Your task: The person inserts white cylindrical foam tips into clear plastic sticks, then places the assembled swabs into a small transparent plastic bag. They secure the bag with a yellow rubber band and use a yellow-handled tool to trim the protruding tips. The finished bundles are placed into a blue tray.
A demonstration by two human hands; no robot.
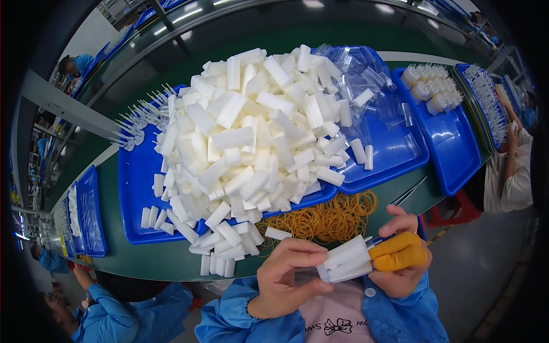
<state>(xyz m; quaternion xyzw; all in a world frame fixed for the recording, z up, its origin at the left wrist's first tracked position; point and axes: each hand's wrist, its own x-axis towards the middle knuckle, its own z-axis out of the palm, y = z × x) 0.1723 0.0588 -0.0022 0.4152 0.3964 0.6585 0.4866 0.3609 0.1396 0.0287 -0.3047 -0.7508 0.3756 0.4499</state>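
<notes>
Low in front of my chest, a small bundle of white foam-like pieces lies between my two hands. My left hand pinches its left end between thumb and fingers, where something clear, like a plastic sleeve, shows. My right hand is closed round the other end; orange-yellow finger cots cover two of its fingers. Thin pale prongs stick out beside those fingers, partly hidden. Just beyond my hands is a pile of yellow-brown rubber bands, with one loose white piece at its near edge.
A tall heap of white pieces overflows a blue tray. Clear plastic sleeves lie in another blue tray. White pronged parts sit in a tray farther right. Tweezers rest near my right hand. Co-workers sit at both sides.
</notes>
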